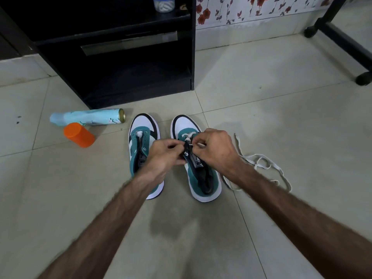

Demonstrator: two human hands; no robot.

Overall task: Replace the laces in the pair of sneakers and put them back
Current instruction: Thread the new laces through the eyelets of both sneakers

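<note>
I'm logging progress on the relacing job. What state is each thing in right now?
Left teal-and-white sneaker: upright on the floor, no lace visible in its eyelets.
Right teal-and-white sneaker: upright, white lace only at the toe end.
Left hand: fingers pinching at the right sneaker's eyelets.
Right hand: pinching the lace.
Loose white lace: tangled on the floor.
Light-blue spray can: lying on its side.
Orange plastic cap: off, beside the can.

Two sneakers side by side at frame center on the floor (281, 117): left sneaker (144, 137), right sneaker (203, 178). Both hands over the right one: left hand (163, 156), right hand (216, 148). Loose lace (261, 164) on floor right of the pair. Spray can (88, 117) lying center-left, cap (79, 134) just below it. Cabinet (120, 57) behind, upper left.
</note>
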